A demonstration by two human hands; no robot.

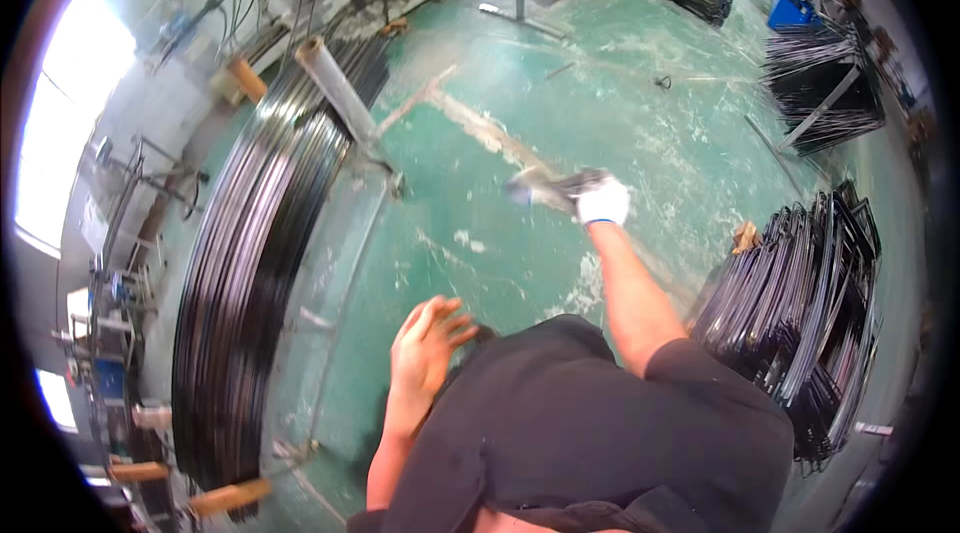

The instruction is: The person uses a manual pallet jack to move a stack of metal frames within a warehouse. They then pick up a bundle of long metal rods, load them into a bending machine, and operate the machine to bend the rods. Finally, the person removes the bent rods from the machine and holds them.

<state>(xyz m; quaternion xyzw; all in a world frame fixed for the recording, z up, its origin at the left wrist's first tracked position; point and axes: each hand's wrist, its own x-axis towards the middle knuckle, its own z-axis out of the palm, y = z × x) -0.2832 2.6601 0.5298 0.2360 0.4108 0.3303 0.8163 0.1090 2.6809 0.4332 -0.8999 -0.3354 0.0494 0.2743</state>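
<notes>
My left hand (425, 348) is bare and held low beside my dark shirt, its fingers loosely bent and apart, with nothing in it. My right hand (603, 203) wears a white glove with a blue cuff edge and reaches forward over the green floor. Its fingers are closed round a limp grey-and-white thing (545, 191) with a bluish end, which looks like a second work glove. Motion smears it, so its exact form is unclear.
A long bundle of dark metal rods (255, 263) rests on a rack at the left, by an upright roller (335, 88). Bent black frames (800, 303) are stacked at the right. Beyond them stands a pile of thin rods (820, 88). Machines line the far left wall.
</notes>
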